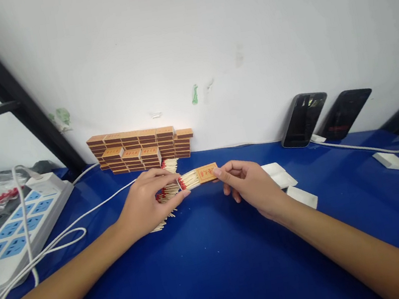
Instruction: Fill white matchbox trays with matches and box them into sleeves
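Between my hands is a matchbox, its white tray of red-tipped matches slid well out of the orange sleeve. My left hand grips the head end of the tray between thumb and fingers. At the other end, my right hand pinches the sleeve with thumb and forefinger. A pile of loose matches lies on the blue table under and behind my left hand, partly hidden by it. Behind it, stacked matchboxes stand in rows against the wall.
White empty matchbox trays lie right of my right hand. Two phones lean on the wall. A white power strip with cables runs along the left. White adapters sit on the right of the blue table.
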`<act>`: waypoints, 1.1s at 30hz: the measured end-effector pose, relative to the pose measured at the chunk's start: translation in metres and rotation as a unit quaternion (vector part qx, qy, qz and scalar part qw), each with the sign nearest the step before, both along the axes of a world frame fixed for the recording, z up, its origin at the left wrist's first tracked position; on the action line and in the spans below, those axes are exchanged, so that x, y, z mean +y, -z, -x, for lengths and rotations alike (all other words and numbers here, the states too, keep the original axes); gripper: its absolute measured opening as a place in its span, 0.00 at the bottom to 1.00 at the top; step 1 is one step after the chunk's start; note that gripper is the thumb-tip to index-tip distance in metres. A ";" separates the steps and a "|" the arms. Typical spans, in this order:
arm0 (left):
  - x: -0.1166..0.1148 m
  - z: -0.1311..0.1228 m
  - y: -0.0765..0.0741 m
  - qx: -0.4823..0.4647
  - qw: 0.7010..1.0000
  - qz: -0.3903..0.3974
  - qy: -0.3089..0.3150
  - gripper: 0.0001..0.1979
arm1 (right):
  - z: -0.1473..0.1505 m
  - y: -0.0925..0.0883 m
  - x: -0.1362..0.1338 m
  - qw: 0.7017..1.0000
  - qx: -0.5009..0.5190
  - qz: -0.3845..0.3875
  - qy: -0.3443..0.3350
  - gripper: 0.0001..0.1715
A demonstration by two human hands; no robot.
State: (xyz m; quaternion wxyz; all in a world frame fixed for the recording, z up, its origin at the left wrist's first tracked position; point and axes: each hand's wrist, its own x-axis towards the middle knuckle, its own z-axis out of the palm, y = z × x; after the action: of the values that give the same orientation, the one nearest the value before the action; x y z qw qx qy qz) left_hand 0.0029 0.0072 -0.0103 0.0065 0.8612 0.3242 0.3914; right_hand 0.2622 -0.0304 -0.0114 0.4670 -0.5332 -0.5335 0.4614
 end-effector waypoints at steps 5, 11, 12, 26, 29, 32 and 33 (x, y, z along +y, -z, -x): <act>0.003 0.001 0.001 0.000 1.000 0.016 0.019 0.16 | 0.001 0.003 0.000 1.000 0.019 -0.016 0.010 0.29; 0.005 0.003 -0.001 0.010 0.999 0.017 0.037 0.16 | -0.001 0.007 0.003 0.999 0.008 -0.043 -0.017 0.30; 0.005 0.003 -0.001 0.010 0.999 0.015 0.042 0.16 | -0.001 0.008 0.004 0.999 0.005 -0.045 -0.019 0.31; -0.001 0.000 -0.005 0.003 0.997 -0.001 0.072 0.18 | 0.008 -0.002 -0.008 0.996 -0.009 -0.048 -0.075 0.32; -0.004 -0.001 -0.006 -0.007 0.997 -0.009 0.078 0.20 | 0.014 -0.002 -0.015 0.993 -0.011 -0.051 -0.103 0.36; -0.005 -0.002 -0.006 -0.013 0.996 -0.016 0.090 0.27 | 0.021 0.001 -0.024 0.989 -0.010 -0.049 -0.136 0.39; -0.005 -0.002 -0.006 -0.012 0.995 -0.020 0.096 0.28 | 0.023 0.003 -0.027 0.988 -0.010 -0.049 -0.145 0.39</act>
State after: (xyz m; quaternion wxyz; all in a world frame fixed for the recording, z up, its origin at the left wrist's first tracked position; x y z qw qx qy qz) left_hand 0.0048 0.0021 -0.0048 0.0304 0.8834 0.2323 0.4058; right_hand 0.2391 -0.0574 -0.0139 0.4152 -0.4311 -0.6316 0.4928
